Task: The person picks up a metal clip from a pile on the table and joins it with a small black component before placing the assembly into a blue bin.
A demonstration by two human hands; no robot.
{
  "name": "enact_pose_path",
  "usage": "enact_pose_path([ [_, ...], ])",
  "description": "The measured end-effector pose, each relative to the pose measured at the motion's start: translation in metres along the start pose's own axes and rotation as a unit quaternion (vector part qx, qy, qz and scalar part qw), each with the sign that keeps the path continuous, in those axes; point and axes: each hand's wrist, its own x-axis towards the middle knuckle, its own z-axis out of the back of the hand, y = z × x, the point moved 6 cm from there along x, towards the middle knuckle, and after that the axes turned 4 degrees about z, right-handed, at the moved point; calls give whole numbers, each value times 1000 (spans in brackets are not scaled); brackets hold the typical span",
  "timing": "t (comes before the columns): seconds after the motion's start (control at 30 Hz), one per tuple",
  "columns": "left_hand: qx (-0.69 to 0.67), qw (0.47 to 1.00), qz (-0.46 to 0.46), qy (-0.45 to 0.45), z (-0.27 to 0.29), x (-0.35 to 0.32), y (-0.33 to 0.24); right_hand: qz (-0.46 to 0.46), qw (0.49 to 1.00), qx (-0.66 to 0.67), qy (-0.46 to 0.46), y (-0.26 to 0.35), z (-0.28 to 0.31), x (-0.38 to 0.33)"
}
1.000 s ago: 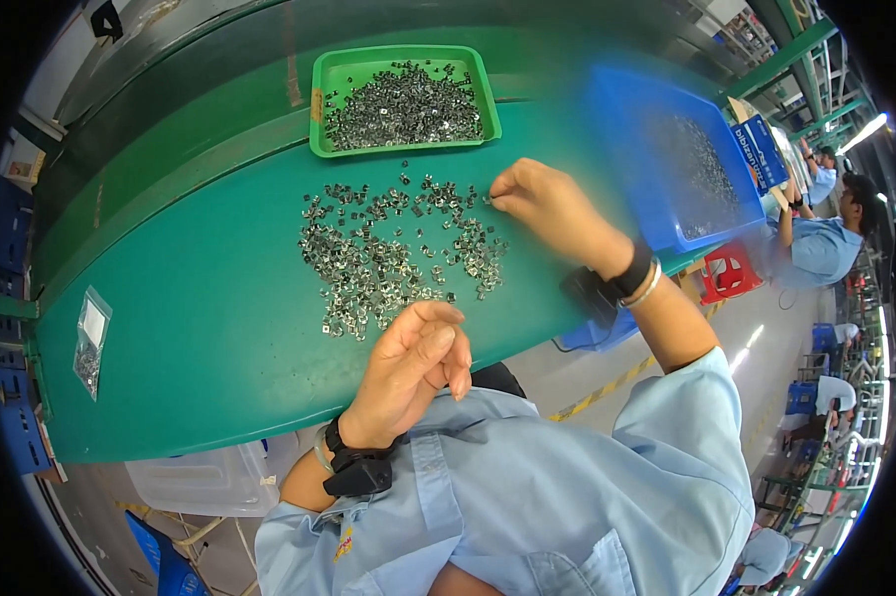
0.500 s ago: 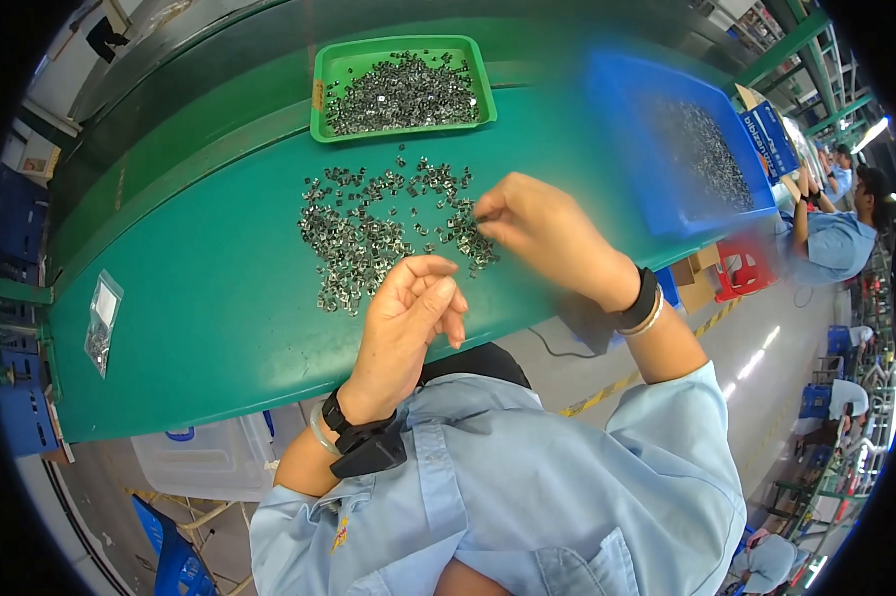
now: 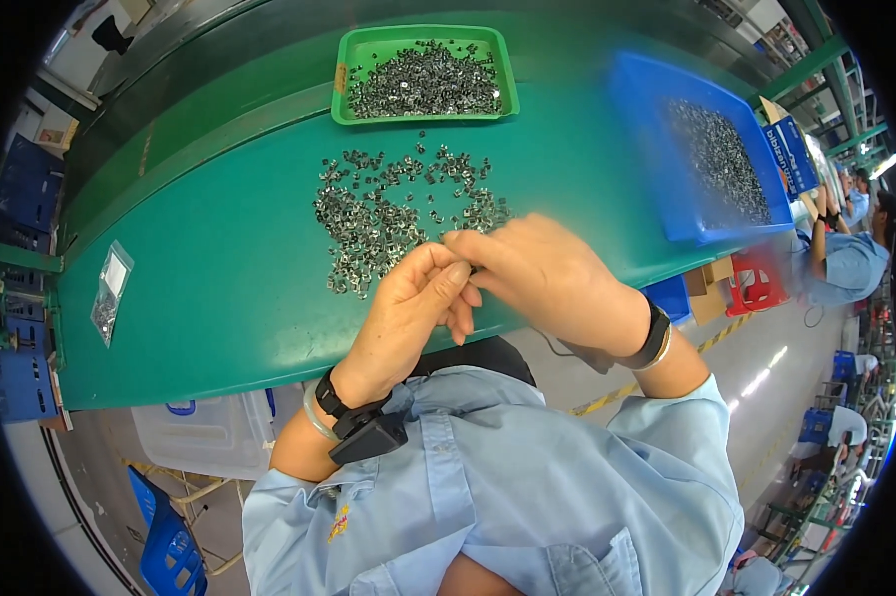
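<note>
Both hands meet at the near edge of the loose metal parts (image 3: 398, 214) on the green surface (image 3: 219, 298): left hand (image 3: 408, 308) and right hand (image 3: 542, 273) fingers pinched together, likely on one small part, hidden.

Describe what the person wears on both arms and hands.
Both hands are bare, no gloves. The left hand has a black wrist strap carrying a small black box, plus a pale bangle. The right hand wears a black band beside a thin golden bangle. Light blue short sleeves cover the upper arms.
</note>
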Motion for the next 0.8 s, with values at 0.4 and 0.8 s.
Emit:
enact_pose_path([
  [0.4, 12, 999, -44, 20, 3, -12, -3, 76, 974, 55, -208, 7, -3, -16],
  [0.8, -100, 993, -58, 36, 1, -14, 5, 63, 964, 61, -250, 14, -17, -31],
])
